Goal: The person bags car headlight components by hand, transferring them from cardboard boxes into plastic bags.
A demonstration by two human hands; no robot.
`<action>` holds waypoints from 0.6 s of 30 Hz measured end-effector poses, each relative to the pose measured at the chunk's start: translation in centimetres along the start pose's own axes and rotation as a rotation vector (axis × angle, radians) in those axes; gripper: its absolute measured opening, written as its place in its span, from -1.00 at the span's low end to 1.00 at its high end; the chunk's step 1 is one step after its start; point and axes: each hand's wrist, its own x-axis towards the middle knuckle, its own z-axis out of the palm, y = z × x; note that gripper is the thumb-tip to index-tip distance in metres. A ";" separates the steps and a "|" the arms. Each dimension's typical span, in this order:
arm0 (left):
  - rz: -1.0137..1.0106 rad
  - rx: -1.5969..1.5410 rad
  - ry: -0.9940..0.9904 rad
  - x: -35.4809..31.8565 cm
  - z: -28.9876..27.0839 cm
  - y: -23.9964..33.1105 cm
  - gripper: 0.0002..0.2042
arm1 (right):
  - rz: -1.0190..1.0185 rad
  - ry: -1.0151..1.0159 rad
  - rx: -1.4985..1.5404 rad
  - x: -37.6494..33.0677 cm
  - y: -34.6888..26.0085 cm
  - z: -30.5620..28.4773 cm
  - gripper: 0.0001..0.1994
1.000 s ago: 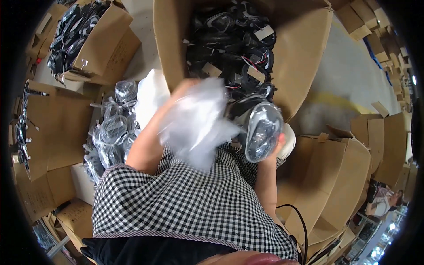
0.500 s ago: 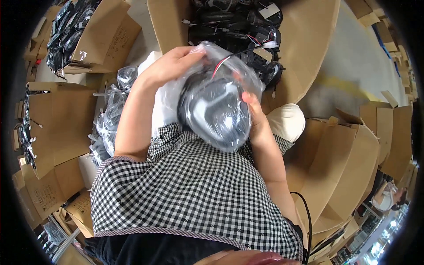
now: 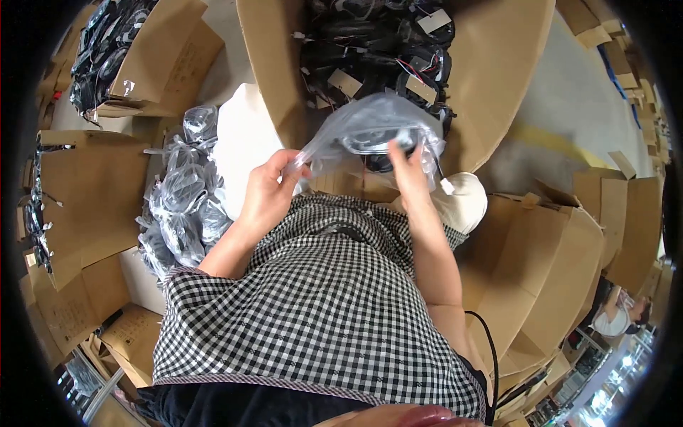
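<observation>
My left hand [image 3: 269, 193] pinches the left edge of a clear plastic bag [image 3: 370, 128] that holds a round black fan-like part [image 3: 376, 142]. My right hand [image 3: 409, 171] grips the same bag from the right, fingers pressed against the part through the plastic. The bag is held above my lap, over a black-and-white checked garment [image 3: 320, 299], just in front of a large open cardboard box [image 3: 491, 78] filled with several black parts with wires and tags [image 3: 377, 50].
A heap of bagged parts [image 3: 181, 206] lies at my left beside a white sheet [image 3: 242, 142]. Another cardboard box of black parts [image 3: 135, 57] sits at the upper left. Empty cardboard boxes [image 3: 555, 249] stand at the right. Another person [image 3: 619, 317] is at the far right.
The bagged part was close to the camera, cradled in both hands. Now it is lowered and farther away, toward the big box, with my hands spread to the bag's two sides.
</observation>
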 end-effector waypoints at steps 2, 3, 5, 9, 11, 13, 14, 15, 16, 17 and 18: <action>-0.283 -0.845 -0.146 -0.3 -0.9 1.0 -0.84 | -0.183 -0.208 -0.854 -0.9 -0.6 -0.8 -0.11; -0.283 -0.846 -0.139 -0.2 -1.3 0.7 -0.84 | -0.212 -0.280 -1.110 -2.1 -1.4 -1.0 -0.14; -0.361 -0.788 -0.227 -0.2 -1.8 0.4 -0.84 | -0.658 -0.207 -1.315 -4.3 -1.9 -1.9 -0.29; 0.070 0.127 -0.112 -0.4 -3.2 -1.1 -0.73 | -0.313 -0.613 -1.404 -7.6 -5.0 -2.4 -0.34; 0.156 0.412 0.056 -0.5 -3.2 -1.0 -0.67 | -0.307 -0.833 -1.365 -7.4 -9.2 -3.6 -0.29; 0.477 0.594 0.279 -0.5 -2.2 -0.8 -0.70 | -0.653 -0.735 -0.572 -6.5 -10.3 -4.7 -0.28; 0.574 0.327 0.286 -0.4 -1.6 0.9 -0.73 | -0.485 -0.727 -0.170 -6.9 -11.6 -4.8 -0.29; 0.671 0.060 0.300 -0.1 -0.6 2.6 -0.75 | -0.278 -0.709 0.212 -7.5 -12.3 -4.8 -0.30; 0.591 -0.248 0.032 -0.1 0.3 2.5 -0.78 | -0.453 -0.641 0.418 -7.5 -12.5 -4.3 -0.28; 0.161 -0.655 -0.442 -0.2 1.5 1.9 -0.75 | -0.608 -0.567 0.635 -7.4 -12.7 -3.5 -0.25; 0.015 -0.852 -0.580 0.1 2.5 1.7 -0.64 | -0.661 -0.674 0.727 -8.8 -13.6 -2.6 -0.28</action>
